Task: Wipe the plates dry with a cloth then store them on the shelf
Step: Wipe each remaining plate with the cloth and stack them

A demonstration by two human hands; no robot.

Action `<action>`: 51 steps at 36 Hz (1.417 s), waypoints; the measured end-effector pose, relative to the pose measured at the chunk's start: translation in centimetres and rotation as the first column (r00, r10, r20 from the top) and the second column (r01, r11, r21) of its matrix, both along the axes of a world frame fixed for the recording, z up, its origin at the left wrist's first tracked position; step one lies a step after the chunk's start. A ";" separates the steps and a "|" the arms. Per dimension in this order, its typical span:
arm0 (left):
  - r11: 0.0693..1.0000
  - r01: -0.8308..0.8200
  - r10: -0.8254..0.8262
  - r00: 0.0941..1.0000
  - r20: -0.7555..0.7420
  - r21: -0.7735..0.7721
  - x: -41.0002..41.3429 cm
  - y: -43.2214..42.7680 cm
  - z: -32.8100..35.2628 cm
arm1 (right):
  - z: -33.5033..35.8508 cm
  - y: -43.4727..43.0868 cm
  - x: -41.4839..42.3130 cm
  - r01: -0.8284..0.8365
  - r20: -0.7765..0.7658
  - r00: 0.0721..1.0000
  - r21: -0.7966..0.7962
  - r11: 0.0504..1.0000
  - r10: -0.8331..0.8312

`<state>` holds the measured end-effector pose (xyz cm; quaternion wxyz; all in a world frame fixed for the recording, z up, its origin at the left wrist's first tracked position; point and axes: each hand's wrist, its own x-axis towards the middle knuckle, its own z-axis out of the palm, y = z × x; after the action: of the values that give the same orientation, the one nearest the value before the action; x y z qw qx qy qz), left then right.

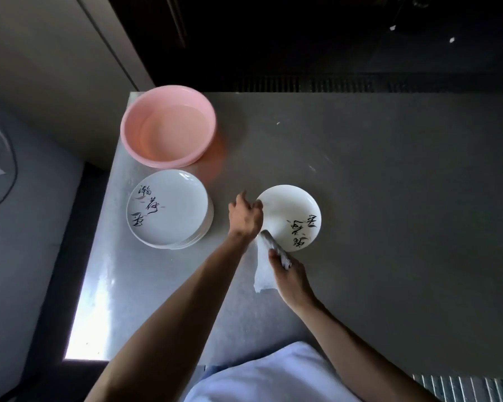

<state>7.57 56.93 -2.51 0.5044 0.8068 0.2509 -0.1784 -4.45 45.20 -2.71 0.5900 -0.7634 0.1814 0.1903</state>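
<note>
Fingers of our right hand, nearest us, are curled round the bunched cloth, whose free end hangs toward the table. Just beyond, the cloth's top touches the near-left rim of the plate, which lies ahead and right of those fingers. Our left hand holds the plate's left rim. We judge the wiping stroke should run forward and right. Farther left sit the plate stack and, beyond it, the pink basin.

we list: glossy white glazed plate, right of centre; like stack of plates, left; smooth pink plastic basin, upper left; soft white cloth; matt grey counter.
</note>
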 end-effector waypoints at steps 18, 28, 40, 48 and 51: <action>0.908 -0.333 0.294 0.939 0.179 0.256 -5.4 22.4 7.2 | 5.6 12.7 9.8 0.053 0.157 0.986 0.037 0.998 -0.058; 0.947 -0.321 0.318 0.930 0.183 -0.013 -7.8 22.5 5.8 | 4.1 14.9 7.8 -0.097 0.243 0.962 -0.124 0.988 0.125; 0.900 -0.402 0.434 0.862 0.262 -0.167 -6.6 22.5 5.4 | 3.6 15.1 7.9 0.008 0.206 0.978 -0.103 0.995 0.014; 0.927 -0.211 0.301 0.912 0.278 -0.310 -7.1 19.5 6.7 | 4.4 12.7 7.2 0.203 0.215 0.959 -0.077 0.976 -0.183; 0.918 -0.162 0.264 0.930 0.254 -0.362 -7.6 17.7 7.0 | 5.3 10.7 6.5 0.321 0.351 0.891 -0.035 0.947 -0.289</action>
<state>0.01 74.61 4.48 0.6826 0.6942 0.2251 -0.0381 2.10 55.95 2.59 0.5992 -0.7730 0.2026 -0.0483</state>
